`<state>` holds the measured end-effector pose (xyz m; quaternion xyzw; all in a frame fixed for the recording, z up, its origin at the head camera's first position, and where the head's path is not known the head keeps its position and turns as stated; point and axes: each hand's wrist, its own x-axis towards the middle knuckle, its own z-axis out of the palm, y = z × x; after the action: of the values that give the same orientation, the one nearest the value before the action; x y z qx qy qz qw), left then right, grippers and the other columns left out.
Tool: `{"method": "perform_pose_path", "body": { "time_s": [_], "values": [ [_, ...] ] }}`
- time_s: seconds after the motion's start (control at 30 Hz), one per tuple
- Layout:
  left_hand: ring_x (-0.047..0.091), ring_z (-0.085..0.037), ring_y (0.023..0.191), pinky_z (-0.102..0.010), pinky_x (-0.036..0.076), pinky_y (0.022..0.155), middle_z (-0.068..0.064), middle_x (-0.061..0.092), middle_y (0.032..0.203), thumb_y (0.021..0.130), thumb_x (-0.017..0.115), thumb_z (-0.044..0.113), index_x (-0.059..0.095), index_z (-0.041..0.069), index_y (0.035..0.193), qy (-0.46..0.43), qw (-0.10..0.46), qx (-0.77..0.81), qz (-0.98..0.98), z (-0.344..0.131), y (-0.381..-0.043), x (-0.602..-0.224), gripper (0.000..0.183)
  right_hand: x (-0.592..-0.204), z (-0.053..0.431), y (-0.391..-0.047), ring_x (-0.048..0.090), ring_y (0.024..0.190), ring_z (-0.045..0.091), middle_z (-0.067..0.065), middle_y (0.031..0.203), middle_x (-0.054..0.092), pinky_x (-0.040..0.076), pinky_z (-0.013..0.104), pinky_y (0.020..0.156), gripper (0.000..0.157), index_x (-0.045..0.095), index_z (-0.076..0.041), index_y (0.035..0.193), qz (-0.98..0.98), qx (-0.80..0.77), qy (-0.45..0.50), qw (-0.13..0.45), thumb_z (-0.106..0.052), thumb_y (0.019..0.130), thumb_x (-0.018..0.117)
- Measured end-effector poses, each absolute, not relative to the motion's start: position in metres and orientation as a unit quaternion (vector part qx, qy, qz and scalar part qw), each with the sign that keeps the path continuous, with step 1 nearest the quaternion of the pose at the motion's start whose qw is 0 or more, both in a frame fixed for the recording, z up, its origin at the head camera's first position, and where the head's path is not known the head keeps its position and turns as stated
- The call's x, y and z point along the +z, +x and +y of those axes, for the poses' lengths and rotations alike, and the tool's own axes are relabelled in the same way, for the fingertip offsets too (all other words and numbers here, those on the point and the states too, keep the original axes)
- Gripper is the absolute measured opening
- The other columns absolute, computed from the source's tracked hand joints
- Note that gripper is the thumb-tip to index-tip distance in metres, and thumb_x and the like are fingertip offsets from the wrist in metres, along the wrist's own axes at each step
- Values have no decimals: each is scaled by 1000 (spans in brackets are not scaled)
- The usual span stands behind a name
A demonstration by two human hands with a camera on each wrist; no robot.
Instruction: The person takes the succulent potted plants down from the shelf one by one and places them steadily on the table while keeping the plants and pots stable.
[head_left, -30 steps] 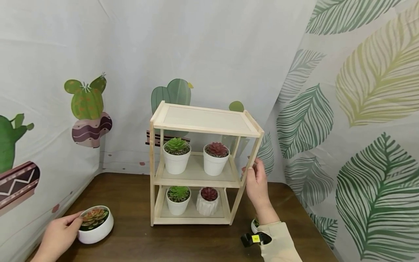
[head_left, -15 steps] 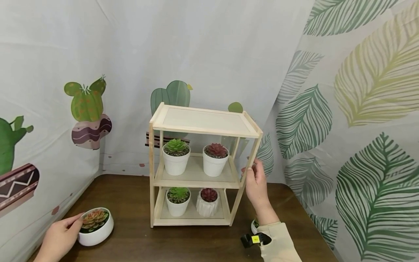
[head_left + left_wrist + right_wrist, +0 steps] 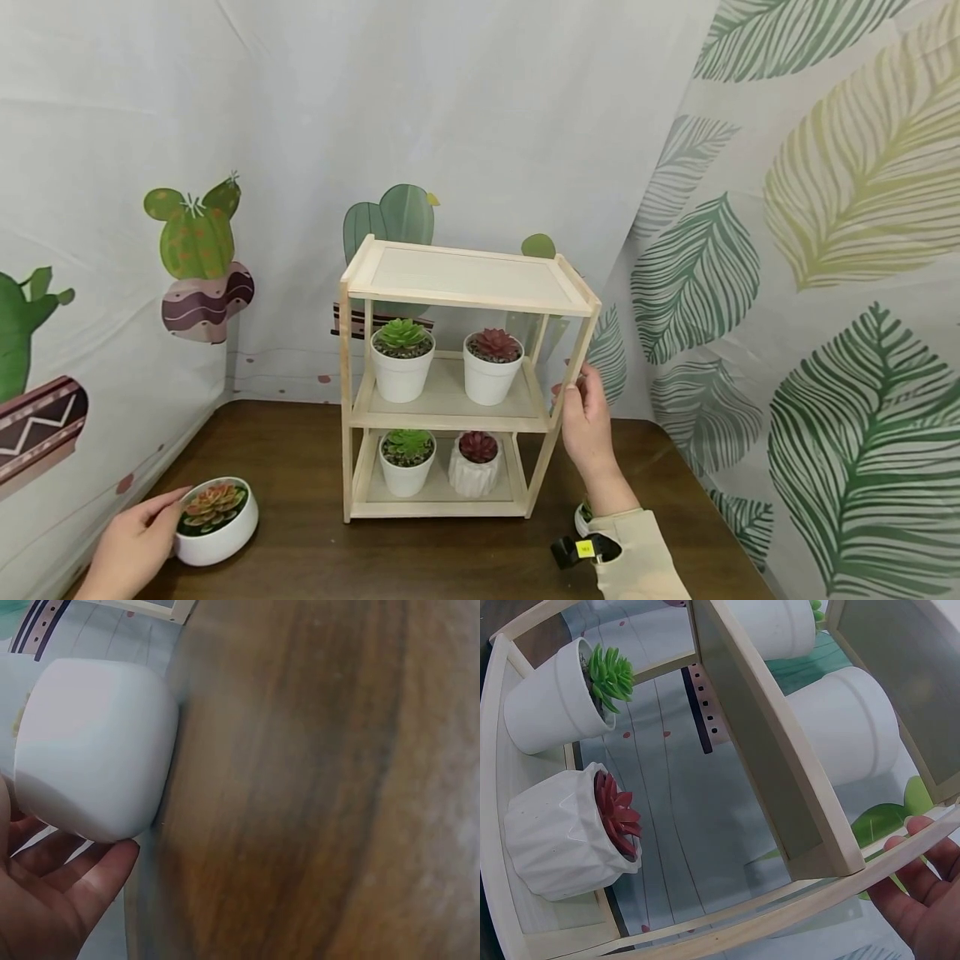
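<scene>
The bowl (image 3: 228, 540) sat on the table (image 3: 420, 562), left of the rack (image 3: 465, 275) and well apart from it. The left hand (image 3: 135, 537) pinched its side farthest from the rack, while the right hand's (image 3: 590, 421) fingers were wrapped round the rack's right front post (image 3: 588, 333). Inside the rack, a green plant (image 3: 400, 333) and a red plant (image 3: 495, 343) stood potted above a similar pair (the lower red one (image 3: 477, 447) in a ridged pot (image 3: 474, 479)).

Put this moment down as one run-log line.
Left hand: holds white bowl with succulent | Right hand: grips wooden rack, right side | Lower two shelves: two potted succulents each
</scene>
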<state>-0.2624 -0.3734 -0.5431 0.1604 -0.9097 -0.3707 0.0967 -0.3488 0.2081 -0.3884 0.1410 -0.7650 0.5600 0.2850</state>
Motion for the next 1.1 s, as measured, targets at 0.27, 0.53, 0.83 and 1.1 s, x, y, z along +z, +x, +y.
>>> {"method": "perform_pose_path", "body": {
  "time_s": [0.27, 0.53, 0.83, 1.1],
  "values": [
    [65, -18, 89, -23, 42, 63, -27, 71, 119, 108, 35, 29, 57, -4, 142, 146, 91, -367, -914, -376, -259, -536, 52, -389, 209, -350, 65, 91, 38, 22, 102, 66, 55, 40, 79, 34, 52, -9, 138, -766, 555, 142, 291, -10, 107, 39],
    [61, -8, 67, -26, 49, 58, -9, 72, 93, 107, 32, 27, 53, -5, 145, 146, 69, -387, -908, -371, -256, -524, 54, -387, 212, -351, 64, 90, 36, 23, 102, 65, 56, 46, 81, 35, 51, -7, 139, -766, 559, 152, 280, -10, 107, 38],
    [66, -11, 70, -29, 55, 60, -33, 66, 122, 109, 32, 32, 50, -8, 145, 122, 50, -378, -916, -369, -255, -508, 58, -383, 222, -350, 66, 97, 33, 25, 106, 66, 56, 32, 83, 34, 48, -5, 141, -773, 558, 180, 244, -13, 110, 39],
    [50, -62, 123, -65, 48, 88, -39, 51, 143, 109, 38, 44, 53, -6, 143, 73, 75, -310, -945, -369, -261, -489, 63, -382, 228, -347, 69, 103, 25, 25, 111, 67, 54, 26, 87, 38, 47, -8, 146, -780, 552, 195, 221, -12, 109, 42]
  ]
}}
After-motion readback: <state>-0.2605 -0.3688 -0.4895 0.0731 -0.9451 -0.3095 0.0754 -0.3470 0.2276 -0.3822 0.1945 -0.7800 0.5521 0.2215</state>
